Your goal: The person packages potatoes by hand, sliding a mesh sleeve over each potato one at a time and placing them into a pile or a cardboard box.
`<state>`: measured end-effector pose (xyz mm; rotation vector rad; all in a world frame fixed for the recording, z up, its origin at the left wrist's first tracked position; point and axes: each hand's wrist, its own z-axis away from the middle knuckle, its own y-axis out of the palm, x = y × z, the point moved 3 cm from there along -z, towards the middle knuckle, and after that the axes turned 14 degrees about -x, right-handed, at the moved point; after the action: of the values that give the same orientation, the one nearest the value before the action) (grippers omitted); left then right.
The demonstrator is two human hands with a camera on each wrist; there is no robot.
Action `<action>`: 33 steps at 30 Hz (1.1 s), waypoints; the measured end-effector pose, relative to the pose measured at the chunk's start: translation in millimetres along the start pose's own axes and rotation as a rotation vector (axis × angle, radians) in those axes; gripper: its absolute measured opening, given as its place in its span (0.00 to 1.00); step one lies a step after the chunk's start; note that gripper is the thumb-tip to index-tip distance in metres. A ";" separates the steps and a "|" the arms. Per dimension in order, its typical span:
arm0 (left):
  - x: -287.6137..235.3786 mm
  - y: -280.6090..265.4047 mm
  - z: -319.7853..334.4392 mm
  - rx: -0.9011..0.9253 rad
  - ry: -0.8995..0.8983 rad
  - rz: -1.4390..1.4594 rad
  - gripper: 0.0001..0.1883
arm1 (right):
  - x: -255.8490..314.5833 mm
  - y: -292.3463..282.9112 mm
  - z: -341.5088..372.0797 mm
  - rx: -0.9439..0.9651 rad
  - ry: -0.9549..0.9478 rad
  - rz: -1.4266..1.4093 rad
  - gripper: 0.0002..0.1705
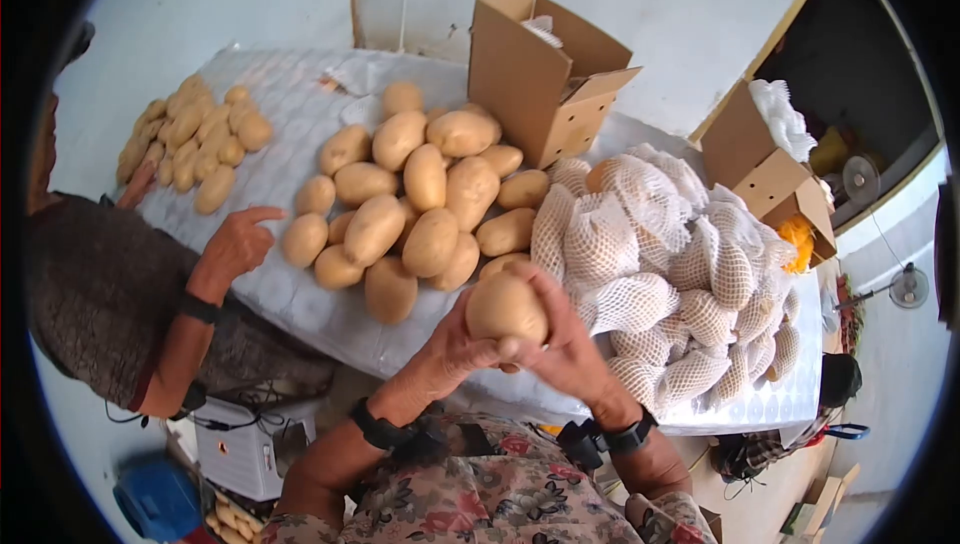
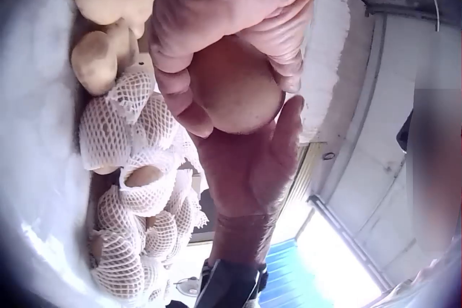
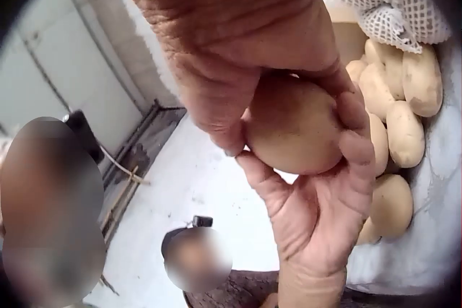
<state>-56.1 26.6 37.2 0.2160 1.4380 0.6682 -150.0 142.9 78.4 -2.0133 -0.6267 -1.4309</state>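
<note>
Both hands hold one potato (image 1: 507,308) up over the table's near edge in the head view. The left hand (image 1: 450,349) curls round its left side, the right hand (image 1: 565,339) round its right. In the left wrist view the potato (image 2: 237,88) sits between the fingers of the left hand (image 2: 231,12) and the right hand (image 2: 249,171). The right wrist view has the potato (image 3: 294,126) gripped by the right hand (image 3: 231,26) and the left hand (image 3: 317,214). Bare potatoes (image 1: 375,229) lie heaped beyond the hands, beside potatoes in white foam nets (image 1: 635,304).
A second person's hand (image 1: 238,244) points over the table (image 1: 290,294) at the left, near a pile of smaller potatoes (image 1: 200,134). An open cardboard box (image 1: 520,74) stands at the back; another box (image 1: 750,154) is at the right. A blue bucket (image 1: 158,497) is at lower left.
</note>
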 end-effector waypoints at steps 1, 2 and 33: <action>6.7 -5.4 -8.6 -0.029 -0.042 0.021 0.53 | 15.0 2.7 -0.4 -0.013 -0.062 0.048 0.42; 10.5 -11.6 -15.9 -0.059 -0.085 0.040 0.53 | 17.7 -1.6 -4.3 0.037 0.004 0.044 0.40; 47.1 -131.4 -5.8 -0.142 -0.036 -0.491 0.44 | -34.6 -82.2 -358.5 -0.115 -0.232 1.040 0.22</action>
<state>-23.7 -54.7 -71.8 -0.2311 1.3343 0.3568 -457.5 -48.5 151.7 -2.0807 0.4184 -0.6083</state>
